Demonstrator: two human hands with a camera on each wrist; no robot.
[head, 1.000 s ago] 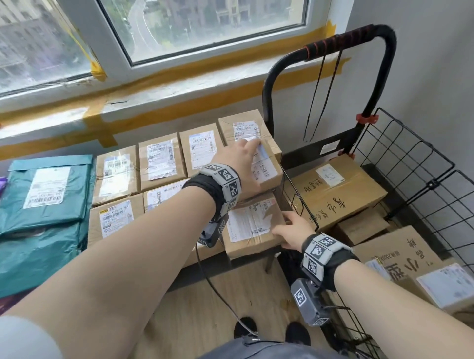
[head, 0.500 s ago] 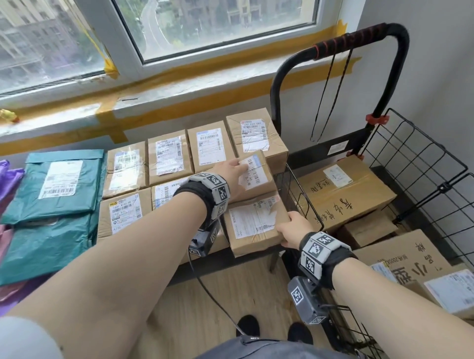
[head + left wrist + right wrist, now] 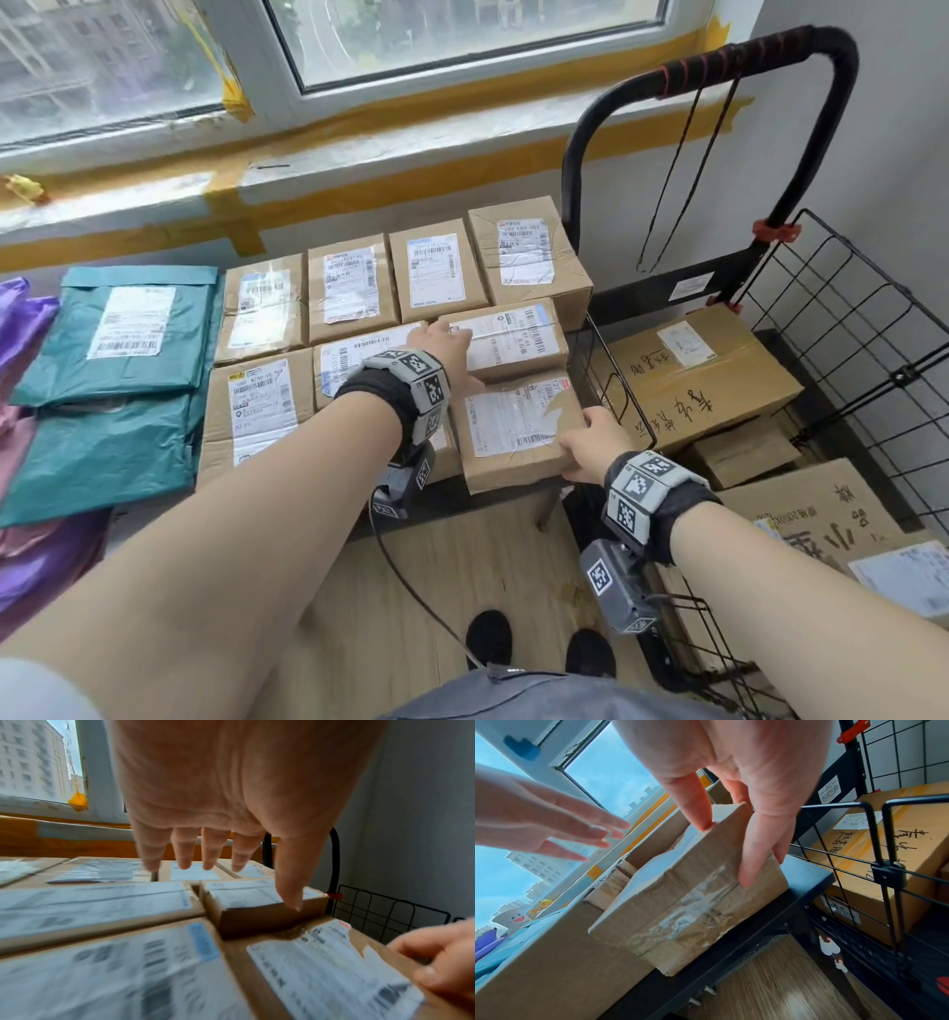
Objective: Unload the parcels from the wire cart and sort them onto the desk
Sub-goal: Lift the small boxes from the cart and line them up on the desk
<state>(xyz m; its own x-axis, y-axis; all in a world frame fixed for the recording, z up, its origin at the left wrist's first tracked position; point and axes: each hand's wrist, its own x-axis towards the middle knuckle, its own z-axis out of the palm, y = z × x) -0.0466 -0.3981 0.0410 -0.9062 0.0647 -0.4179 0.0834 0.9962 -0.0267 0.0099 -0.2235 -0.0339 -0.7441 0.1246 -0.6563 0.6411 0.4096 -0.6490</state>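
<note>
Cardboard parcels with white shipping labels lie flat in rows on my desk (image 3: 544, 496) under the window. A front-row parcel (image 3: 513, 437), its label torn at one corner, sits at the desk's 3 o'clock end, overhanging the front edge and angled slightly. Touching it at 12 o'clock lies a smaller parcel (image 3: 506, 336), label up. A taller parcel (image 3: 529, 257) stands at the back corner. Teal mailer bags (image 3: 118, 370) lie stacked at the 9 o'clock side. Just beside the desk at 3 o'clock stands the black wire cart (image 3: 842, 329), with a large brown box (image 3: 703, 380) bearing handwriting inside, other boxes below it.
</note>
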